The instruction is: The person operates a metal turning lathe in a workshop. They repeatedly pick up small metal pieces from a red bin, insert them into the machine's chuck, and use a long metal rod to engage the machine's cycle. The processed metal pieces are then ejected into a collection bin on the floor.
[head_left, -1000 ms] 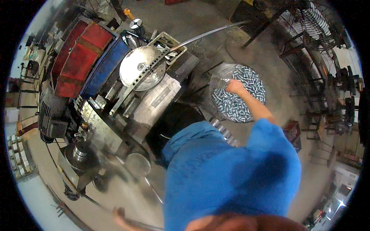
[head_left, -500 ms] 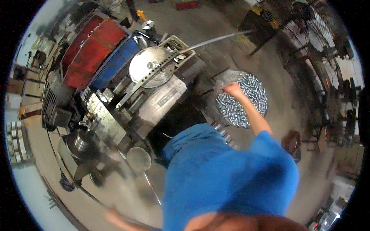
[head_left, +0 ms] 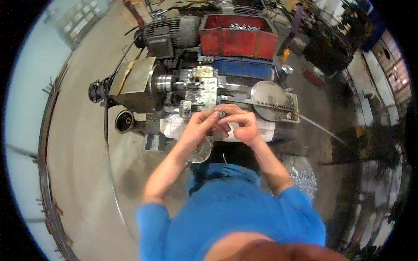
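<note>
Fingers: left hand and right hand pinch one small metal part between their tips.
Part: held over the lathe.
Risk: a loose pinch likely drops it into the machine.
Nearby: basket of metal pieces at right.

The small piece looks like dull metal, the round disc worn grey steel, the bin painted red.
</note>
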Available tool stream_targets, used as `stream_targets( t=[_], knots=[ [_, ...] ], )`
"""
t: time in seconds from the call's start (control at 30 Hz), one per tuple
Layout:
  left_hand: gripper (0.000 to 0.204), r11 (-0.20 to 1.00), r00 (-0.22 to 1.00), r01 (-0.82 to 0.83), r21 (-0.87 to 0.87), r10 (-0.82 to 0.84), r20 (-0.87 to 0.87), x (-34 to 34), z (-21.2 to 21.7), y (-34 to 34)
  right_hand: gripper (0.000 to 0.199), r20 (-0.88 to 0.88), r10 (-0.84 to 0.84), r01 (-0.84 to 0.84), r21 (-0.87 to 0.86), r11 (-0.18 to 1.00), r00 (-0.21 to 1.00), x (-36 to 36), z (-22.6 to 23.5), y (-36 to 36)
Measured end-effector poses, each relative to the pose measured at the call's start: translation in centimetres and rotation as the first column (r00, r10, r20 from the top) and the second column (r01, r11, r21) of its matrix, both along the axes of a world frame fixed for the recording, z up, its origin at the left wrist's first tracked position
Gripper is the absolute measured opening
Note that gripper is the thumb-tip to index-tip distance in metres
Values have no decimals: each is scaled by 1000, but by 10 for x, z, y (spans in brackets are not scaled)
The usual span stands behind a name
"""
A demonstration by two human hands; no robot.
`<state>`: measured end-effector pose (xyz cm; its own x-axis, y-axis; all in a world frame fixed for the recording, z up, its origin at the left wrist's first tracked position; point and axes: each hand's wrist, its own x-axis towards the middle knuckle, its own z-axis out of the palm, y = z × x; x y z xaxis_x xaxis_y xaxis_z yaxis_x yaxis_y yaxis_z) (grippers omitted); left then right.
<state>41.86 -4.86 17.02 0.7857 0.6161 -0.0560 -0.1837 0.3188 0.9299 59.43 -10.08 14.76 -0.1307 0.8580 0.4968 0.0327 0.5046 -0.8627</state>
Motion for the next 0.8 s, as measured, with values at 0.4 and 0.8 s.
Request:
stream_targets(
  t=[0.4, 0.8],
  knots=[
    [42, 928, 934, -154, 338, 249, -257, -42, -18, 17, 34, 678, -123, -78, 259, 963, 725, -33, 28, 14],
    [42, 905, 867, -80, 418, 271, -419, -45, -13, 25, 29, 703, -74, -78, 181, 980, 707, -42, 20, 26]
  ],
)
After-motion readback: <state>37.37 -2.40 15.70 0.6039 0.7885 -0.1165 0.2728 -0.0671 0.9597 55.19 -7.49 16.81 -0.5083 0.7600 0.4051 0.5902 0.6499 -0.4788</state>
